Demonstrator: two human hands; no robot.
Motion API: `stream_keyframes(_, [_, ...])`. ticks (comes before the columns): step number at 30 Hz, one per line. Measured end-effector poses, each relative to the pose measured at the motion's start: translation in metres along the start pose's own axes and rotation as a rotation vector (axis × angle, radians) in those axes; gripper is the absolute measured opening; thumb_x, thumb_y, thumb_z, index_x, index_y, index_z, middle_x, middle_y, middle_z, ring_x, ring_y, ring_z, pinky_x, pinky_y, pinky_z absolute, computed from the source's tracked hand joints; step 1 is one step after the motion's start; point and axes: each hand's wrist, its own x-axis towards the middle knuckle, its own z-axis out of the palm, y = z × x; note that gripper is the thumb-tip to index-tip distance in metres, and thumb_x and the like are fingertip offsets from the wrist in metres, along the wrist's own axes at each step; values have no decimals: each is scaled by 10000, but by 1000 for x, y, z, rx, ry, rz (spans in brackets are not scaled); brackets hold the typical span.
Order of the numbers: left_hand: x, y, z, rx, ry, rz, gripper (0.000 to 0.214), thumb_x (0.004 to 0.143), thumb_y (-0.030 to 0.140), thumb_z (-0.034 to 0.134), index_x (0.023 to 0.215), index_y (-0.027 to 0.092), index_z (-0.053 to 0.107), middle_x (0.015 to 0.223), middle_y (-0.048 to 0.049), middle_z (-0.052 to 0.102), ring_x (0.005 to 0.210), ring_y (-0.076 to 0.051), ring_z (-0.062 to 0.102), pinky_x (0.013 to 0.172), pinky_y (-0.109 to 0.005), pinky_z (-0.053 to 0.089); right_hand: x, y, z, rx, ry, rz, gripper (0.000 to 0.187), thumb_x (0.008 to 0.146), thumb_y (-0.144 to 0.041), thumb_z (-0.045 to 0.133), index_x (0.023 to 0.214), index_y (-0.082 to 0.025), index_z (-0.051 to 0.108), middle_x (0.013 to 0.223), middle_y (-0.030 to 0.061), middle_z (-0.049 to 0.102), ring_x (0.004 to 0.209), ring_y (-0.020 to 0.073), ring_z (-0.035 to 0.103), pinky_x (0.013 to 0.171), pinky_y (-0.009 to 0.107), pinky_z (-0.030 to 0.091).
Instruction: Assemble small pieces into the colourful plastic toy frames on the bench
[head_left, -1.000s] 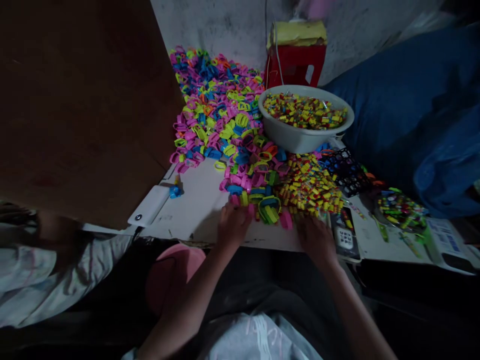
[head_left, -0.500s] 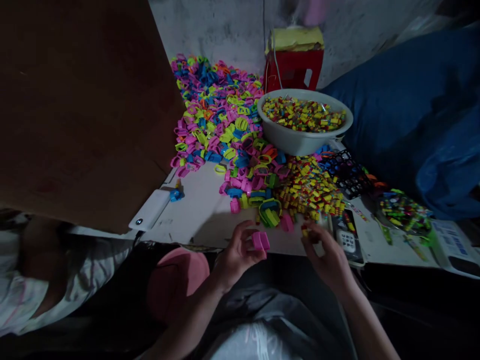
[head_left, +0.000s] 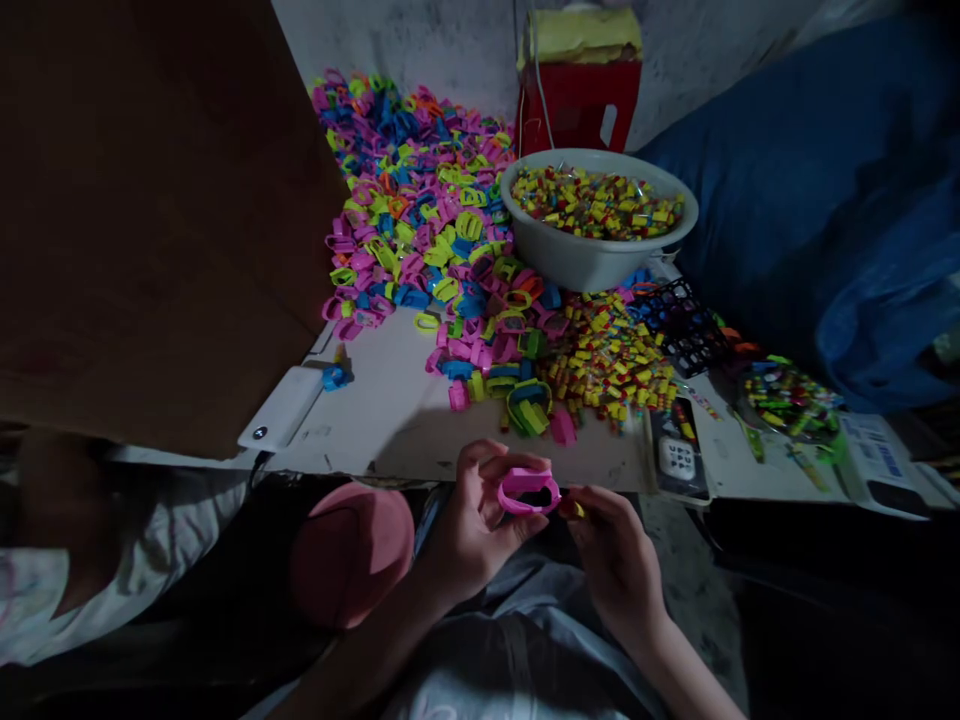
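My left hand (head_left: 472, 530) is closed around a pink plastic toy watch (head_left: 528, 479), its looped band turned so that I look through the opening. At the watch's right end, my right hand (head_left: 619, 550) pinches a small yellow-and-red piece (head_left: 573, 510), mostly covered by the fingers. That piece is right at the watch; whether they touch I cannot tell. Beyond the hands lies a heap of similar toy watches (head_left: 450, 250) in pink, yellow, blue and orange. To its right spreads a pile of small yellow-and-red pieces (head_left: 615, 360).
A pale basin (head_left: 592, 263) full of the same small pieces stands behind the pile. Around the white table (head_left: 390, 400) are a cardboard box (head_left: 150, 230), a white power bank (head_left: 281, 410), a black grid tray (head_left: 682, 330) and a blue bag (head_left: 787, 200). Below left is a pink stool (head_left: 352, 555).
My right hand has moved left and down from the pile's edge, bringing the small yellow-and-red piece to the watch. The left hand has turned the pink watch so its loop shows.
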Motion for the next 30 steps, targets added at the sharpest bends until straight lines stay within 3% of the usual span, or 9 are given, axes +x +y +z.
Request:
stream_keyframes(4, [-3, -7, 0, 109, -22, 77, 523, 847, 174, 711, 1213, 334, 373, 1217, -23, 620, 1175, -156, 606, 1016, -332, 489, -2, -3, 1, -61, 14, 24, 145, 930, -175, 523, 1055, -242, 548, 896, 23, 720, 776, 121, 729, 671, 171, 569])
stream_keyframes(10, [-4, -18, -1, 125, 31, 116, 510, 850, 176, 705, 1223, 327, 391, 1198, -21, 622, 1187, -166, 602, 1029, -349, 485, 4, -6, -1, -293, -86, -89, 152, 970, -177, 420, 1088, -203, 514, 909, 53, 699, 733, 137, 699, 638, 210, 537])
stream_keyframes(13, [-2, -18, 1, 55, 91, -2, 487, 801, 234, 760, 1155, 281, 429, 1175, -40, 633, 1155, -190, 623, 1022, -364, 487, 5, -4, -4, -482, -137, -166, 157, 976, -268, 466, 1099, -190, 525, 881, 70, 695, 682, 166, 673, 596, 251, 493])
stream_keyframes(16, [-1, -21, 4, -34, 174, -177, 491, 704, 297, 839, 1027, 231, 476, 1154, -59, 646, 1109, -209, 640, 1012, -366, 485, 5, 0, -5, -648, -155, -248, 118, 964, -287, 486, 981, -201, 564, 746, 43, 672, 595, 159, 625, 566, 263, 416])
stream_keyframes(21, [-2, -28, 3, -17, 283, -337, 537, 585, 366, 901, 909, 198, 506, 1138, -74, 653, 1060, -217, 649, 964, -350, 497, 9, 6, -8, -711, -254, -255, 146, 942, -209, 442, 873, -209, 571, 680, 18, 654, 533, 125, 547, 565, 264, 322])
stream_keyframes(26, [-2, -28, -14, 99, 234, -404, 502, 610, 400, 877, 909, 196, 529, 1124, -69, 672, 1021, -203, 651, 929, -333, 493, 18, 11, -8, -637, -462, -241, 116, 903, -186, 491, 804, -219, 541, 666, -7, 624, 565, 125, 555, 575, 271, 280])
stream_keyframes(30, [-3, -27, -25, 183, 96, -421, 434, 733, 378, 790, 1031, 196, 533, 1125, -80, 665, 1006, -194, 647, 905, -330, 494, 18, 11, 3, -615, -604, -230, 69, 866, -190, 539, 806, -221, 553, 654, -19, 624, 555, 133, 552, 565, 289, 254])
